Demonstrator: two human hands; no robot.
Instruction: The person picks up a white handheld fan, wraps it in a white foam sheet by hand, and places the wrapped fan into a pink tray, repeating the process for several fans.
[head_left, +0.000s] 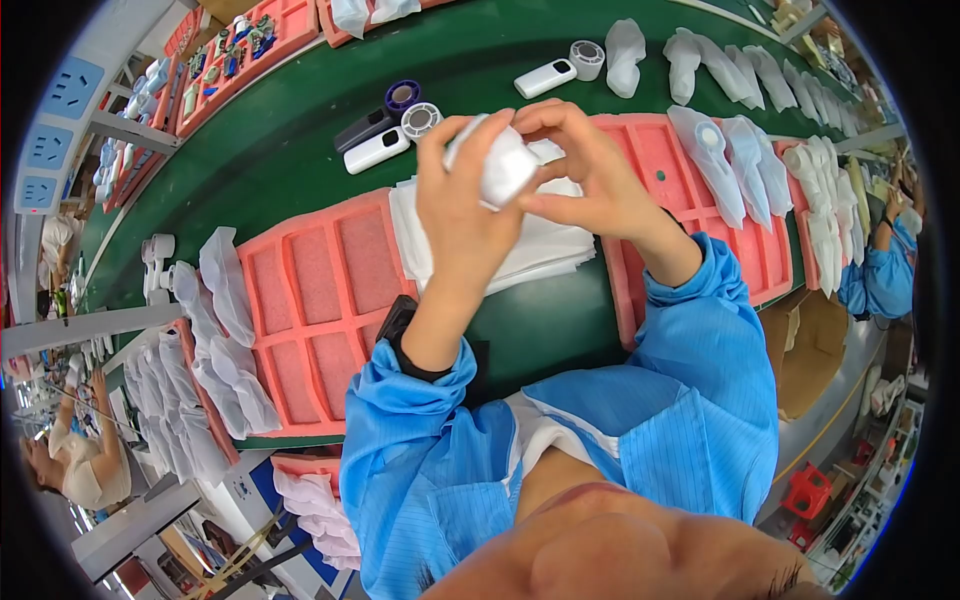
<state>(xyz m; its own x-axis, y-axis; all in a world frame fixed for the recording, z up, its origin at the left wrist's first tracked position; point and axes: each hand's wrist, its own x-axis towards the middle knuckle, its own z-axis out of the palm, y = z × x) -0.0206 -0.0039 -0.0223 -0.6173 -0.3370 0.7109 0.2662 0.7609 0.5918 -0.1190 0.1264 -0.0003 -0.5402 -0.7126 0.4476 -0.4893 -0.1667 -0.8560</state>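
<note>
Above a stack of thin white bags point(555, 250), my two hands are raised around a white wrapped item point(508, 168). It looks like a bundle in a soft white bag; what is inside is hidden. My left hand point(465, 205) grips it from the left, fingers curled over its top. On the right, my right hand point(590, 175) pinches at its edge with bent fingers and thumb. Just beyond my left hand lie a white handheld fan point(378, 150) and a dark handheld fan point(362, 130). Farther off is another white handheld fan point(546, 79).
A pink divided tray point(340, 322) with bare compartments lies to the left, beside bagged fans point(228, 285). At right, another pink tray point(640, 290) carries several bagged fans point(708, 160). More bagged items line the far edge of the green table point(270, 150). Other people work at both sides.
</note>
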